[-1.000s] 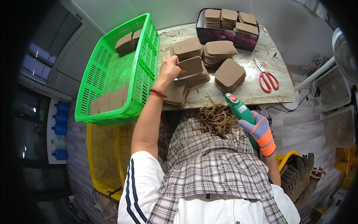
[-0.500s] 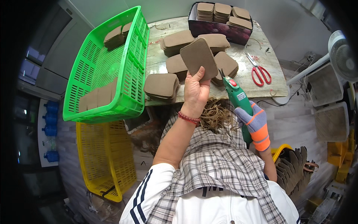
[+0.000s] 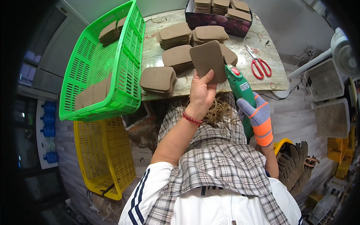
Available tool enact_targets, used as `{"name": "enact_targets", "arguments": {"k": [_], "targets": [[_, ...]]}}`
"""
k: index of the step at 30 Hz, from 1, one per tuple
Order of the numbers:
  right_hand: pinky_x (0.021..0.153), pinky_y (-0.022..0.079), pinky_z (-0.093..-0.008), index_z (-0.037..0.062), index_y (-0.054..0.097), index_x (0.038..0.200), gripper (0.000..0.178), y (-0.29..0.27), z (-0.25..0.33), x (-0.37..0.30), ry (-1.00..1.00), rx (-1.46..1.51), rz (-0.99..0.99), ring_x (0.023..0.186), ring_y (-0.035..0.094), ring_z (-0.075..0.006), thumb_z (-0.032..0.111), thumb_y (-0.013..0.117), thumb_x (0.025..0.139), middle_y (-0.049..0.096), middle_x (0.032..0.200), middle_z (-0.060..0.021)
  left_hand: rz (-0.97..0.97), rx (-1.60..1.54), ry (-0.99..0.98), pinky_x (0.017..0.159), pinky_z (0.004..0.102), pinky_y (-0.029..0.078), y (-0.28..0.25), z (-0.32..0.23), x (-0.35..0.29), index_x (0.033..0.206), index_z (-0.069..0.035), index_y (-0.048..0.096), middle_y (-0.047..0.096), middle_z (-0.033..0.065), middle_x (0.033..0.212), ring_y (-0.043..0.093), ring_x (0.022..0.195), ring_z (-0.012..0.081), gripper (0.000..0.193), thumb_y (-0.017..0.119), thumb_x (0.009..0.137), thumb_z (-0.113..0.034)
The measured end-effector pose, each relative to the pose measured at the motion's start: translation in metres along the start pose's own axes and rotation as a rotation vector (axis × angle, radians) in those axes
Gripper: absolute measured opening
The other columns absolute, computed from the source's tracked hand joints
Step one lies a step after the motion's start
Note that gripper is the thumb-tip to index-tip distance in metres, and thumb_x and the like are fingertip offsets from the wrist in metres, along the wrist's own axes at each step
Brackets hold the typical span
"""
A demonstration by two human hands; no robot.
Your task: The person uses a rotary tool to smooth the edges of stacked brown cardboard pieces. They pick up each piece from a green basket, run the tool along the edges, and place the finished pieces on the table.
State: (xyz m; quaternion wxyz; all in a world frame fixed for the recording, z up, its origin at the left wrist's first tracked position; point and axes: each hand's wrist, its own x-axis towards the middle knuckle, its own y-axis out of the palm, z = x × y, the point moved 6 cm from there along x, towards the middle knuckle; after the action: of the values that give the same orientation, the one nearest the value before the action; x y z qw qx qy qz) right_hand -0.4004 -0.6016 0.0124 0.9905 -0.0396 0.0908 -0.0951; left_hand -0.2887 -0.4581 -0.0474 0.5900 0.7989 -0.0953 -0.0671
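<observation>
A flat brown pad (image 3: 207,62) with rounded corners is pinched in my bare left hand (image 3: 204,88), the thumb on its upper face. My right hand (image 3: 255,115), in a grey and orange glove, grips green electric scissors (image 3: 240,84) with a red button. Their tip meets the pad's right edge, and the blades are mostly hidden behind it. Several stacks of like brown pads lie on the worn table (image 3: 150,35), among them a near-left stack (image 3: 158,78). Thin brown offcut strips (image 3: 221,111) are heaped on the checked apron in my lap.
Red-handled scissors (image 3: 261,68) lie at the table's right. A dark box (image 3: 219,23) of stacked pads stands at the back. On the left are a green crate (image 3: 127,71) with pads and a yellow crate (image 3: 105,150) below. More brown pieces (image 3: 294,165) fill a yellow basket at lower right.
The pad in my left hand has moved right and a little down, against the tip of the electric scissors. The whole view has shifted slightly, so the table sits higher and more left.
</observation>
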Motion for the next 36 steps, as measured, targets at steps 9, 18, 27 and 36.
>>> {"name": "enact_targets", "arguments": {"k": [9,18,27,36], "targets": [[0.046,0.039,-0.0194,0.0002,0.06,0.096,0.027,-0.01,0.007,0.0,0.021,0.017,0.014,0.051,0.05,-0.0043,0.017,0.071,0.079,0.057,0.064,0.0006,0.038,0.199,-0.065,0.088,0.0354,0.052,-0.014,-0.006,-0.015,0.111,-0.008,0.057,0.063,0.0074,0.109,0.062,0.099,0.0202,0.032,0.058,0.083,0.008],[0.05,0.043,-0.02,-0.0004,0.06,0.101,0.035,-0.01,0.013,-0.011,0.036,-0.135,0.13,0.056,0.052,-0.0043,0.02,0.074,0.077,0.06,0.068,-0.0003,0.162,0.599,-0.08,0.085,0.027,0.05,-0.016,-0.081,0.003,0.108,-0.002,0.06,0.066,0.0045,0.101,0.061,0.093,0.0125,0.034,0.057,0.078,0.014],[0.053,0.042,-0.0205,-0.0003,0.06,0.103,0.032,-0.001,0.013,-0.013,-0.068,-0.26,0.159,0.059,0.051,-0.0041,0.016,0.071,0.078,0.059,0.07,0.0008,0.24,0.982,-0.245,0.079,0.0227,0.048,-0.013,-0.096,-0.002,0.107,0.0,0.061,0.065,0.0011,0.097,0.059,0.087,0.0087,0.034,0.06,0.076,0.012],[0.059,0.046,-0.0212,0.0001,0.061,0.107,0.042,-0.001,0.005,-0.007,0.023,-0.235,0.194,0.065,0.057,-0.0053,0.022,0.075,0.075,0.064,0.078,-0.0022,0.175,0.958,-0.407,0.076,0.0233,0.048,-0.018,-0.079,-0.021,0.106,-0.001,0.058,0.062,0.0013,0.094,0.058,0.085,0.0093,0.034,0.061,0.075,0.011]]}}
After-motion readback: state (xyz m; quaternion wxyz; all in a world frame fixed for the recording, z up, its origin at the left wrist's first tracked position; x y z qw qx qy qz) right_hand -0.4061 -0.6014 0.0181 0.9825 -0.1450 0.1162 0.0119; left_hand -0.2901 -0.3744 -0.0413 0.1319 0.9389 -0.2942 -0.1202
